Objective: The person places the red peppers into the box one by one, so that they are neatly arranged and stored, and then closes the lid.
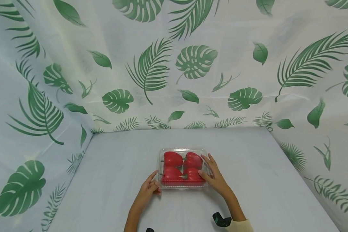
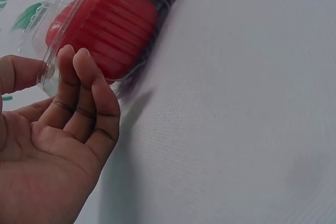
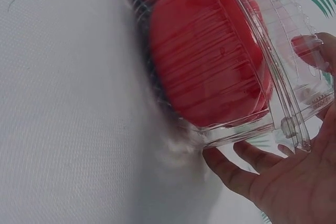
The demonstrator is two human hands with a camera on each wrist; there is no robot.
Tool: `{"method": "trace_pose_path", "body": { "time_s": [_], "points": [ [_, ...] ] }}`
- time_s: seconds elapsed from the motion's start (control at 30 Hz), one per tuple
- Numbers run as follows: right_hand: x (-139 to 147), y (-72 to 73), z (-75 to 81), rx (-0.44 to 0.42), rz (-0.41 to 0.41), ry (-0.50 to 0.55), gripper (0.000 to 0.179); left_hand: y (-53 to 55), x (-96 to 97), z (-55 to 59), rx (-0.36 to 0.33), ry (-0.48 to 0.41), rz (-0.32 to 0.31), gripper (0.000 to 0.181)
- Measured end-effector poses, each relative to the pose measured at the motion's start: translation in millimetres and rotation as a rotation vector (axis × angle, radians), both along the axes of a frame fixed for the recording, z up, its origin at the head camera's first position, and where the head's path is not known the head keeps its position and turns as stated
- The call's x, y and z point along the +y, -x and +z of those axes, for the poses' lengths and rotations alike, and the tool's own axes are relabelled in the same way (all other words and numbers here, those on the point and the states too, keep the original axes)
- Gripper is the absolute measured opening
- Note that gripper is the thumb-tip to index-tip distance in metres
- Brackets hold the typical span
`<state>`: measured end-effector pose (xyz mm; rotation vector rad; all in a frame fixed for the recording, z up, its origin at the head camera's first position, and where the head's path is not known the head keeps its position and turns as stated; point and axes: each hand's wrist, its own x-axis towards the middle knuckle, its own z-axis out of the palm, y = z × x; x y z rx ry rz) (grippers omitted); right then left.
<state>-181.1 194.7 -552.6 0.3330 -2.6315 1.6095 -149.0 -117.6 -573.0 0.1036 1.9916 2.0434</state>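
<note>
A clear plastic clamshell box [image 1: 182, 188] stands on the white table, with several red bell peppers [image 1: 173, 159] inside. Green stems show on the peppers, and the clear lid [image 3: 286, 35] lies over them. My left hand [image 1: 148, 189] pinches the box's near left corner; its thumb is at the rim, its other fingers bent beside the side wall. At the right side, my right hand [image 1: 217, 178] grips the box, its thumb [image 3: 310, 51] on the lid and its fingers spread along the side. The right fingertips are partly hidden behind the clear plastic.
The white tabletop [image 1: 119, 154] extends around the box on all sides. Leaf-patterned cloth [image 1: 162, 74] hangs behind the table and along both sides. A black device [image 1: 221, 219] is at the right wrist, near a pale yellow sleeve [image 1: 240, 226].
</note>
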Motion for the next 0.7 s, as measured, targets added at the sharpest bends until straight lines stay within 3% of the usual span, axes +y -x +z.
{"method": "trace_pose_path", "body": {
  "time_s": [0.23,0.33,0.4,0.53,0.63,0.7],
  "points": [
    [-2.3,1.5,2.2,-0.006,-0.001,-0.007,0.068,1.5,-4.9,3.0,0.024,-0.002,-0.028,0.061],
    [-2.1,0.8,2.9,-0.013,0.003,-0.006,0.069,2.0,-6.8,5.8,0.071,0.071,-0.004,0.056],
    [-1.0,0.3,3.2,-0.010,0.002,-0.007,0.069,2.4,-7.3,8.0,0.136,0.169,0.043,0.050],
    [3.2,-0.4,8.9,0.009,-0.023,-0.034,0.069,4.4,-8.2,16.1,0.328,0.465,0.148,0.046],
    [9.4,1.1,16.3,0.056,-0.074,-0.147,0.069,6.9,-9.2,27.7,0.422,0.689,0.193,0.054],
    [15.0,2.6,20.9,0.110,-0.125,-0.289,0.072,9.5,-10.1,35.3,0.460,0.833,0.201,0.063]
  ]
}}
